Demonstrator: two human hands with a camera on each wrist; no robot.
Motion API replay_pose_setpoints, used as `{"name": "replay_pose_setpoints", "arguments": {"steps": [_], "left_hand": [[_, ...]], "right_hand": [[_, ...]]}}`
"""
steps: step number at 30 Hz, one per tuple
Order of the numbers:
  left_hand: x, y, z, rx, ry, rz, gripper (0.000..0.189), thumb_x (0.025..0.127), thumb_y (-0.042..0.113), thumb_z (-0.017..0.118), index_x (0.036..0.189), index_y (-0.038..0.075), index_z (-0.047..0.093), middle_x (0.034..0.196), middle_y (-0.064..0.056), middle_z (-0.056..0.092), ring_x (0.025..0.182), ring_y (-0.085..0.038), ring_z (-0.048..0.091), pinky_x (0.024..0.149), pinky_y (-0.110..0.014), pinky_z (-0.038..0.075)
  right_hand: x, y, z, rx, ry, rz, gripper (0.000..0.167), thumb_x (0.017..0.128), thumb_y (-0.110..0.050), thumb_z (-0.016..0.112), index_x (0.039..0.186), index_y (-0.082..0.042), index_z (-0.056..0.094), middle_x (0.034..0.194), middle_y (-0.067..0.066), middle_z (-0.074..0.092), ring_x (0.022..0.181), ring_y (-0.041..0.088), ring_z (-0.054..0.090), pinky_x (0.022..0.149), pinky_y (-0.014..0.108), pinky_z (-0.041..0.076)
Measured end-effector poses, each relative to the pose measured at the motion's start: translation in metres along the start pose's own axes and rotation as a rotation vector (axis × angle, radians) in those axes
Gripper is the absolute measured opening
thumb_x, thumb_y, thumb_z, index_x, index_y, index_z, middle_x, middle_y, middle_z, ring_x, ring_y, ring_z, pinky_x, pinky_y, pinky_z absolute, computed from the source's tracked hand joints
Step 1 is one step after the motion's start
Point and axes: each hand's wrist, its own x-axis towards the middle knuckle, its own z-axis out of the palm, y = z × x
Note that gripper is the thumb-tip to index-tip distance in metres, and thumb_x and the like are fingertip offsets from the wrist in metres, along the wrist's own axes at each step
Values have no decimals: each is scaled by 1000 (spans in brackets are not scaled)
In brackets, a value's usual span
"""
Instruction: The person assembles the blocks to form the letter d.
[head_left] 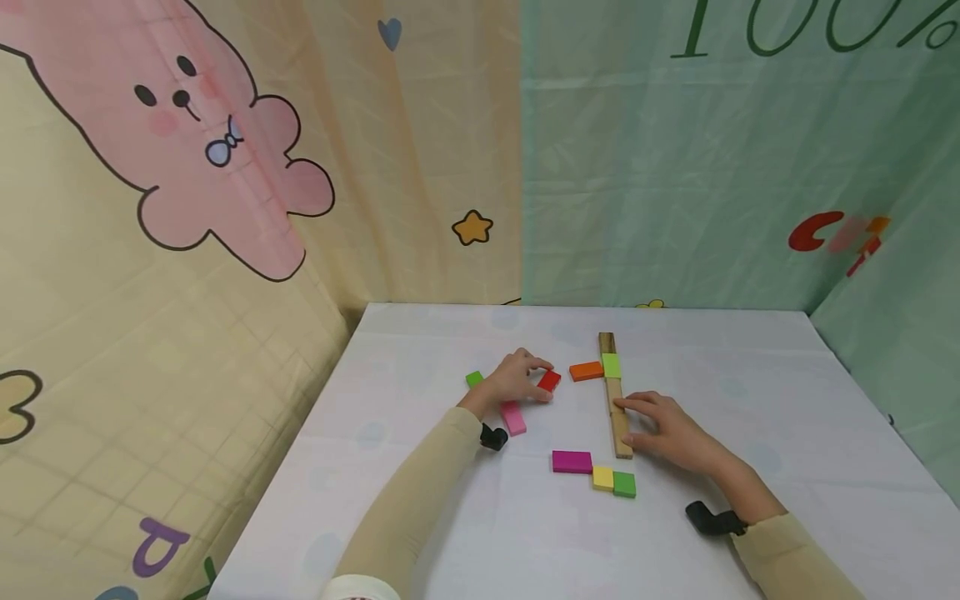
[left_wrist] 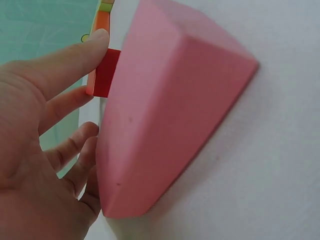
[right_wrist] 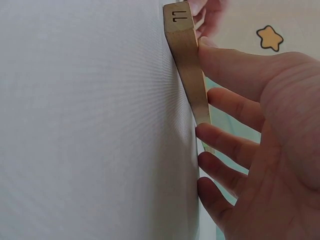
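In the head view my left hand [head_left: 515, 377] pinches a small red block [head_left: 550, 381] between thumb and index finger. The left wrist view shows the thumb on the same red block [left_wrist: 106, 73], with the other fingers loosely bent. Close to that wrist lies a pink block [head_left: 513, 418], large in the left wrist view. My right hand [head_left: 671, 429] rests thumb and fingertips along the side of a wooden block [head_left: 621, 437] in an upright row. A stamped mark shows on the wooden block's end [right_wrist: 179, 17] in the right wrist view.
The row also holds a lime block [head_left: 611, 366] and a darker wooden block [head_left: 607, 342] at its far end. An orange block [head_left: 587, 371] meets it from the left. Nearer are magenta [head_left: 572, 462], yellow [head_left: 603, 477] and green [head_left: 624, 484] blocks; another green one [head_left: 474, 379] lies left.
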Motion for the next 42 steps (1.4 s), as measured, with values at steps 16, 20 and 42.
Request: {"name": "replay_pose_setpoints", "arguments": {"steps": [16, 20, 42], "left_hand": [[-1, 7, 6, 84, 64, 17, 54, 83, 40, 84, 133, 34, 64, 123, -2, 53, 113, -18, 45, 85, -30, 46], [-3, 14, 6, 97, 75, 20, 55, 83, 36, 84, 133, 30, 64, 113, 0, 57, 105, -18, 48, 81, -28, 46], [-10, 17, 12, -89, 153, 47, 48, 87, 13, 80, 132, 25, 67, 97, 1, 65, 90, -14, 57, 72, -26, 49]], "right_hand": [[-1, -2, -1, -14, -9, 23, 67, 88, -41, 77, 148, -19, 53, 147, 17, 43, 133, 41, 37, 100, 65, 40], [0, -3, -2, -14, -1, 11, 67, 89, -41, 77, 147, -18, 54, 146, 17, 44, 132, 42, 37, 99, 65, 41], [-1, -4, -4, -2, -3, -1, 66, 89, -39, 77, 146, -16, 54, 146, 20, 44, 133, 44, 36, 100, 68, 38]]}}
